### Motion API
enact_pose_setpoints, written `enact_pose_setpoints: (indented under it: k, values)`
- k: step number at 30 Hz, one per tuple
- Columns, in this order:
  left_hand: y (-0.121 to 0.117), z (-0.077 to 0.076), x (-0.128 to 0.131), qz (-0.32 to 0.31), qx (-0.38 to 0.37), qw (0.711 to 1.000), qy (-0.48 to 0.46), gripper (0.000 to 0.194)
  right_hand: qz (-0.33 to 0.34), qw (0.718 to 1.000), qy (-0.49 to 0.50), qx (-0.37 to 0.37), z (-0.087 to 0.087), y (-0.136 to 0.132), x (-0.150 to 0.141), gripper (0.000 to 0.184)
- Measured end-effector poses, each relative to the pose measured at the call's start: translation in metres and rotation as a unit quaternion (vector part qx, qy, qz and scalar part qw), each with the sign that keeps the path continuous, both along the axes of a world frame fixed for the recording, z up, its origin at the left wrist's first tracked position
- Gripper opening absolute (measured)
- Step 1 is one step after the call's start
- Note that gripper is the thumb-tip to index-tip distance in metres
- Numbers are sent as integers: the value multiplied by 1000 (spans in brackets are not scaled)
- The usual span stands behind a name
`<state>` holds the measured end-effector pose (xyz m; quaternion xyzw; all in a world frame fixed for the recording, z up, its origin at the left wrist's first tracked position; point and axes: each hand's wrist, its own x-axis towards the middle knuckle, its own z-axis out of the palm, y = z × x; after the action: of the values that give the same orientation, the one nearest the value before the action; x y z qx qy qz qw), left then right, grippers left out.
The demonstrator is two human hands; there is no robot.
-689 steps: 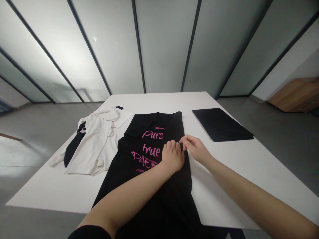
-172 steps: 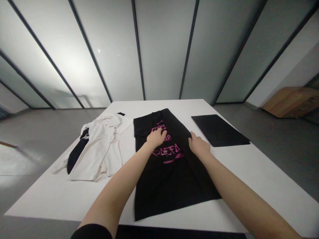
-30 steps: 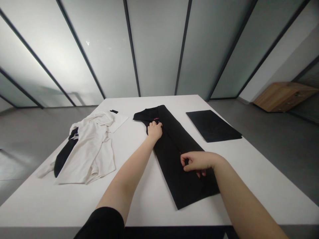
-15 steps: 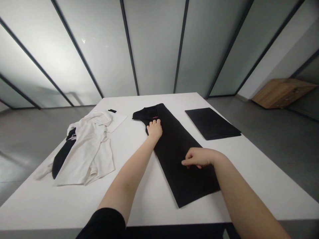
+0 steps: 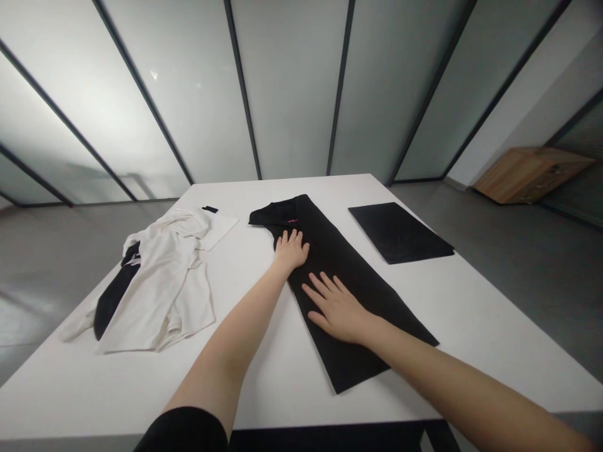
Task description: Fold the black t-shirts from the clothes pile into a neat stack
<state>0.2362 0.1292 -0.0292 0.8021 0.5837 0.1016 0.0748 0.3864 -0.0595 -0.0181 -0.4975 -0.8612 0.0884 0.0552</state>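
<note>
- Black T-shirt — folded into a long strip, slanting across the middle of the white table.
- Left hand — flat near its collar, fingers spread, gripping nothing.
- Right hand lies palm-down lower on the cloth, fingers splayed, also unclenched.
- Rumpled white garment at left; flat black stack at right.

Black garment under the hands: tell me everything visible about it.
The black garment looks like matte, soft fabric, folded into a long panel. It lies flat and slanted on the white table, mostly smooth. Its far end juts out leftward, with a sliver of pink print showing there. The left hand rests near that end; the right hand lies spread nearer the viewer.
</note>
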Motion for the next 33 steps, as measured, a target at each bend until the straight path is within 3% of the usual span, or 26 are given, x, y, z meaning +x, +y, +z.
enact_pose_setpoints:
  k: [5, 9, 11, 13, 15, 19, 22, 26, 33]
  values:
    - [-2, -2, -1, 2, 13, 1000, 0, 67, 68, 997, -9, -42, 8, -33, 26, 92]
    - [-6, -3, 0, 2, 25, 1000, 4, 67, 76, 993, -23, -86, 31, -38, 27, 109]
    - [-6, -2, -1, 2, 24, 1000, 9, 67, 71, 994, -21, -86, 47, -27, 17, 93]
    - [-3, 1, -5, -3, 21, 1000, 11, 65, 66, 995, 1, -74, 62, -6, 1, 54]
    - [3, 5, -12, -16, 10, 1000, 11, 60, 59, 997, 42, -33, 68, 20, -17, 41]
    - [19, 9, -35, -44, 8, 999, -21, 54, 23, 990, 135, 27, 48, 66, -50, 33]
    - [26, 7, -46, -42, 24, 997, -64, 54, 11, 993, 113, 41, 19, 79, -64, 40]
    - [24, 4, -44, -41, 42, 997, -47, 46, 20, 999, 27, 40, -4, 66, -65, 60]
    - [16, 7, -44, -61, 40, 997, -26, 49, 66, 998, -1, 18, -2, 12, -38, 75]
